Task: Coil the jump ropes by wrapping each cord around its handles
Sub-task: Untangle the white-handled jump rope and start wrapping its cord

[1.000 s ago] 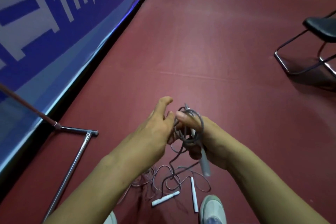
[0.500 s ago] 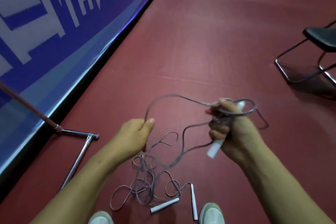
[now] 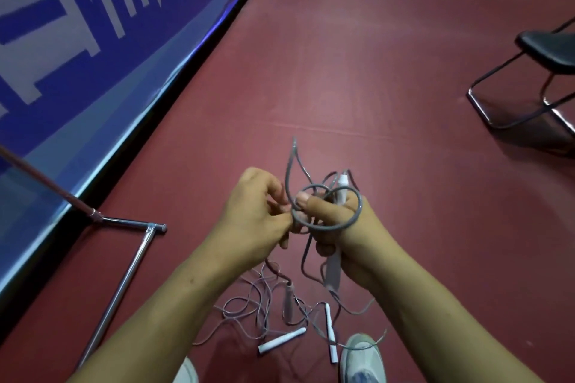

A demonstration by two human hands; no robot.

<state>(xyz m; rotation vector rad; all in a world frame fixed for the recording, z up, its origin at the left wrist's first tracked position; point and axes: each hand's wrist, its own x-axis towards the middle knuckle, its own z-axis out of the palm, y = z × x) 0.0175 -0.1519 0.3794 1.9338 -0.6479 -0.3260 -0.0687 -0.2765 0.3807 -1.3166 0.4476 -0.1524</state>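
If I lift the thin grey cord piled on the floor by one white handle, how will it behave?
Probably floppy and light: the thin grey cord lies in loose loops on the red floor. It likely has some spring, since the cord looped over the right hand holds open curves. Expect snagging: strands cross each other near the white plastic handle.

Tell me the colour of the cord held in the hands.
Grey. The cord shows best in the head view.

The left hand (image 3: 252, 214) and right hand (image 3: 348, 227) meet (fingers (image 3: 323, 248) curled).
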